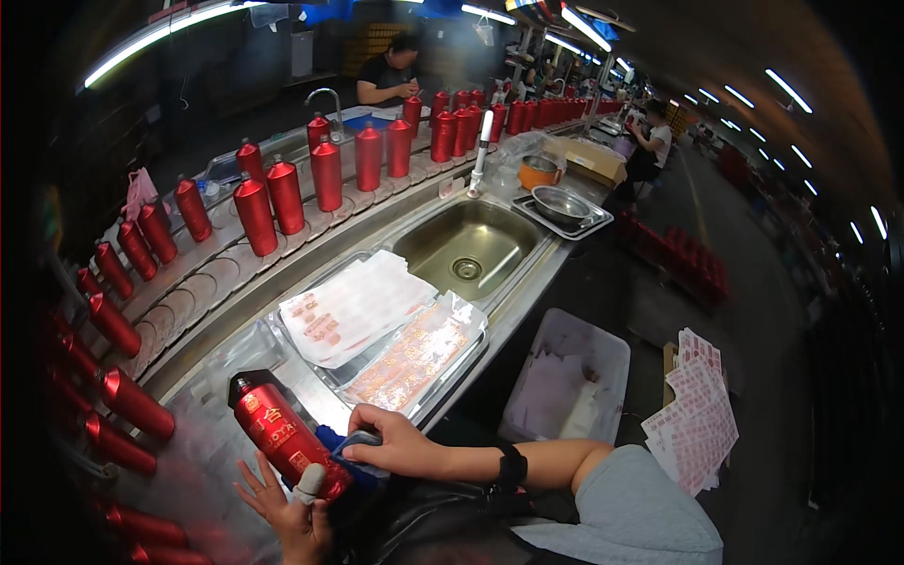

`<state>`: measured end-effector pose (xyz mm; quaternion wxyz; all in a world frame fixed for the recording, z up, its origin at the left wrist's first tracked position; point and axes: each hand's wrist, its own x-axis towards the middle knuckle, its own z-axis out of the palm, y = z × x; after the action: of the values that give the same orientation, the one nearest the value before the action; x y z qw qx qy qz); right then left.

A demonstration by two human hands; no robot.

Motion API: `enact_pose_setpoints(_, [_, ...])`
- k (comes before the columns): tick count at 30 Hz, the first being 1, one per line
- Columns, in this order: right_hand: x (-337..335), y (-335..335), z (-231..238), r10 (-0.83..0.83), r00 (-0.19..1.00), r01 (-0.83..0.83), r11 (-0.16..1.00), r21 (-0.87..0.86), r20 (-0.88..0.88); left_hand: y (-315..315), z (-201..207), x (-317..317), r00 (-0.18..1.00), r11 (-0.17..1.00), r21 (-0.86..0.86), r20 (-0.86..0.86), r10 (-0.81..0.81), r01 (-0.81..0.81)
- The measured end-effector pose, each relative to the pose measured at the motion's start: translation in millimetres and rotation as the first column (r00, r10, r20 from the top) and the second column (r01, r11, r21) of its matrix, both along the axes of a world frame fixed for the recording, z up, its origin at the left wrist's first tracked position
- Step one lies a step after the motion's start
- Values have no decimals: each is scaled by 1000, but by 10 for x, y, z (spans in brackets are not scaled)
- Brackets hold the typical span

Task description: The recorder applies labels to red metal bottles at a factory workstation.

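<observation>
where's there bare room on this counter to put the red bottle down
The sink basin is bare, bordered by the label sheets and the metal bowl. A bare steel strip runs along its front edge. Crowded: the sheets fill the tray, red bottles line the conveyor, and both hands work the red bottle.

Red bottle lying tilted between two hands

The glossy red bottle with gold markings lies slanted, its dark capped neck pointing up and away to the left, its base low between the hands. The left hand props it from beneath, one finger wrapped in white. The right hand presses a blue-grey cloth pad just beside the bottle's lower end.
</observation>
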<state>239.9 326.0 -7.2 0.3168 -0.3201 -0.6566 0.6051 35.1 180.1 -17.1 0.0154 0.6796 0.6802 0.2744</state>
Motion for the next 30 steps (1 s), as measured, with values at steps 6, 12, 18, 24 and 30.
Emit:
enact_pose_setpoints(6, [-126, -85, -78, -64, 995, 50, 984, 174, 74, -101, -285, 7, 984, 988, 27, 97, 151, -154])
enact_pose_setpoints(12, [62, 10, -248, -119, 983, 116, 993, 28, 140, 136, 37, 27, 994, 994, 6, 36, 106, -107])
enact_pose_setpoints(18, [-123, 69, 21, -111, 993, 97, 953, 286, 32, 204, 95, -2, 993, 995, -10, -63, 95, -96])
enact_pose_setpoints(24, [-596, 95, 396, 28, 999, -45, 416, 908, 37, -225, -150, 113, 974, 993, -26, 194, 116, -113])
enact_pose_setpoints(30, [-512, -148, 382, 528, 762, -540, 196, 819, 376, -391, -285, 11, 858, 964, -39, 448, 251, -261])
